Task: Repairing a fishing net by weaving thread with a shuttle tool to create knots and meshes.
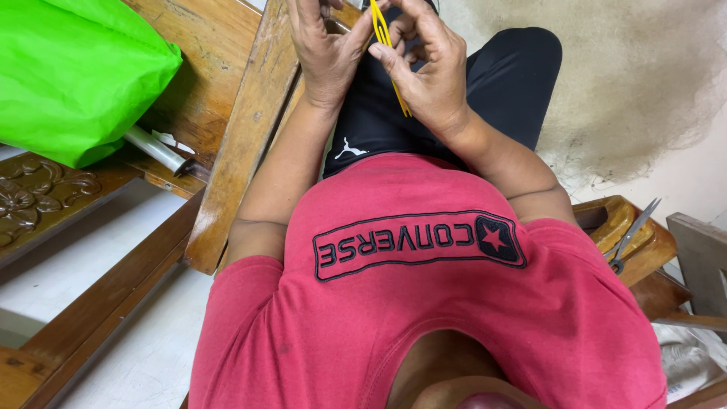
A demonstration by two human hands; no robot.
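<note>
At the top centre of the frame, thin yellow plastic strips (388,45) are pinched between the closed fingers of the left hand (322,49) and the right hand (428,72). Strip handling appears underway; a steady, fine grip seems called for next.

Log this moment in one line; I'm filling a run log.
left hand: pinching yellow strip | right hand: holding same strip | scissors: on wooden armrest, untouched
</note>
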